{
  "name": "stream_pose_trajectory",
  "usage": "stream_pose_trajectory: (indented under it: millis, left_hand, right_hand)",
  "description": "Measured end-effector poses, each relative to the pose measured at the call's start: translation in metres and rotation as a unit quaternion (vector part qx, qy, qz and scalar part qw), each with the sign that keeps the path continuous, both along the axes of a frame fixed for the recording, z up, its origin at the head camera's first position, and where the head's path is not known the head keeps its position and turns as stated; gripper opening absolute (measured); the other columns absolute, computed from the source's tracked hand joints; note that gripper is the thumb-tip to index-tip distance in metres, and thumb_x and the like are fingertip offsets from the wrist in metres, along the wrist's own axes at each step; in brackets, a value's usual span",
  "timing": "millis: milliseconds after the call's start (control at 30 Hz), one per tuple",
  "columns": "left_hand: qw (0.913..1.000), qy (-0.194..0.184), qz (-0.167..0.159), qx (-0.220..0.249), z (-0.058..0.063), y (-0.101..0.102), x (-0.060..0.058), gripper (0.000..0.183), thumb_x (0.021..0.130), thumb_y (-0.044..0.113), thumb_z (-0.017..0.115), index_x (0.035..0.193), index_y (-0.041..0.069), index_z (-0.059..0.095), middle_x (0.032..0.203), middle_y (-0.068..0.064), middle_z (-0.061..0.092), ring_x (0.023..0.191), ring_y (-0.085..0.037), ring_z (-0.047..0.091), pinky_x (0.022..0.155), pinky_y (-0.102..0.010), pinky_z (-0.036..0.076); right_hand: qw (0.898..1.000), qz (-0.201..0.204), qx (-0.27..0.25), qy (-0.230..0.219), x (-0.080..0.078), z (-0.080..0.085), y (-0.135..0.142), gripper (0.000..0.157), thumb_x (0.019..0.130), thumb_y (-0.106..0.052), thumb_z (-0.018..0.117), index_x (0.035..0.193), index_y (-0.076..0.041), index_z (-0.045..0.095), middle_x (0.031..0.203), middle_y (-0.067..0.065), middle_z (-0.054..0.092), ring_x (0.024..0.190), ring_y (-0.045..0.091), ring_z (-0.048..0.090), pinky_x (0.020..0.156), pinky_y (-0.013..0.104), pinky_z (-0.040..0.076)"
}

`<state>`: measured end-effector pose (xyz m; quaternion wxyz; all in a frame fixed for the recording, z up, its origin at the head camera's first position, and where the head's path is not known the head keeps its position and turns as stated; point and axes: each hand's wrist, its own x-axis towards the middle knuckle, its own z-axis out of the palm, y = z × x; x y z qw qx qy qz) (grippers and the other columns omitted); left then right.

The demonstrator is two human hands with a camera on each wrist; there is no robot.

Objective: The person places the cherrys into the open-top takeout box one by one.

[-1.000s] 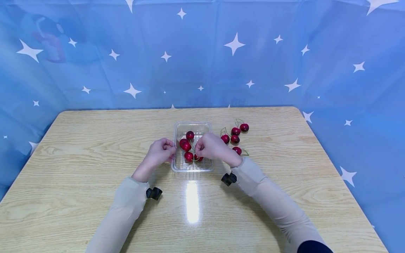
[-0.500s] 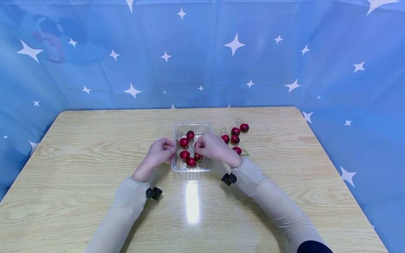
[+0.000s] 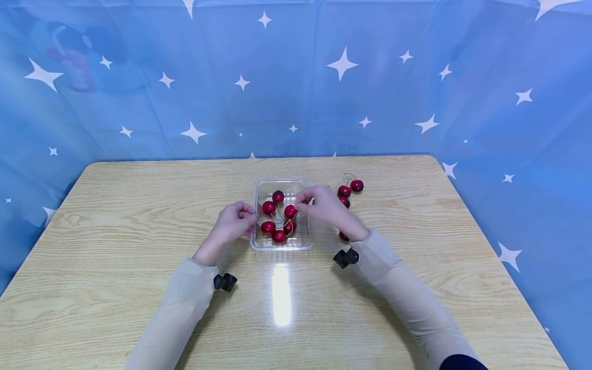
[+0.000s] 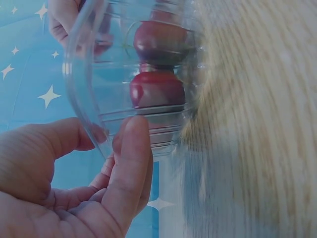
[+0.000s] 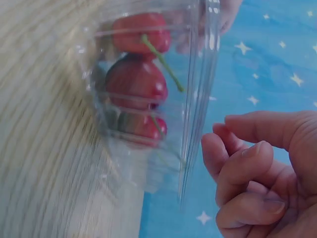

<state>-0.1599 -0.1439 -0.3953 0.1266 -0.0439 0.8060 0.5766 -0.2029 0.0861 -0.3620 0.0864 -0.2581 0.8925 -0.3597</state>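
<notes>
A clear plastic box (image 3: 282,246) stands on the table with several red cherries (image 3: 268,207) in it, their green stems showing in the right wrist view. My left hand (image 3: 235,222) pinches the box's left rim between thumb and fingers; the left wrist view shows the thumb inside the rim and fingers against the outer wall. Over the box's right rim is my right hand (image 3: 321,205), near one cherry (image 3: 291,211). In the right wrist view the right hand's fingers (image 5: 257,153) are loosely bent, with nothing between them.
Right of the box lie more cherries (image 3: 344,191) on the wooden table (image 3: 162,205), some partly covered by my right hand and wrist. A blue cloth with white stars (image 3: 296,77) hangs behind the table.
Some cherries have shifted and spread in the box. My right hand has let go of a cherry and moved right, toward the rim. My left hand has stayed in place.
</notes>
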Motion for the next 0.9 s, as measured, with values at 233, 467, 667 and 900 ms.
stream_pose_trajectory:
  millis: [233, 467, 667, 900]
  left_hand:
    - [1.0, 0.002, -0.001, 0.0, 0.001, 0.0, 0.0, 0.011, 0.091, 0.001, 0.054, 0.099, -0.007, 0.052, 0.072, -0.007, 0.057, 0.057, -0.012, 0.057, 0.058, -0.03, 0.057]
    - [1.0, 0.003, -0.001, 0.003, 0.002, 0.0, 0.001, 0.012, 0.09, 0.0, 0.054, 0.1, -0.008, 0.051, 0.073, -0.007, 0.057, 0.058, -0.012, 0.057, 0.059, -0.03, 0.058]
    - [1.0, 0.002, 0.0, 0.0, 0.001, 0.0, 0.001, 0.012, 0.09, 0.0, 0.054, 0.1, -0.007, 0.052, 0.072, -0.007, 0.057, 0.058, -0.012, 0.056, 0.06, -0.03, 0.058]
    - [1.0, 0.004, -0.001, 0.006, 0.001, 0.0, 0.001, 0.012, 0.09, 0.0, 0.054, 0.1, -0.007, 0.051, 0.072, -0.007, 0.057, 0.058, -0.012, 0.057, 0.059, -0.03, 0.058]
  right_hand:
    - [1.0, -0.007, -0.022, 0.013, 0.0, -0.001, 0.011, 0.008, 0.087, -0.01, 0.066, 0.088, -0.003, 0.07, 0.083, 0.005, 0.068, 0.051, 0.009, 0.042, 0.046, 0.021, 0.037]
    - [0.999, -0.023, -0.038, 0.012, 0.002, 0.0, 0.021, 0.008, 0.086, -0.009, 0.066, 0.088, -0.002, 0.07, 0.084, 0.006, 0.068, 0.053, 0.013, 0.046, 0.047, 0.021, 0.039]
    - [0.998, -0.042, -0.042, 0.005, 0.002, 0.0, 0.031, 0.009, 0.088, -0.009, 0.064, 0.089, -0.002, 0.069, 0.086, 0.008, 0.067, 0.048, 0.01, 0.039, 0.047, 0.024, 0.037]
    - [0.997, -0.065, -0.045, -0.004, 0.001, 0.003, 0.044, 0.009, 0.088, -0.01, 0.063, 0.087, -0.003, 0.068, 0.079, 0.01, 0.065, 0.06, 0.019, 0.052, 0.052, 0.025, 0.043]
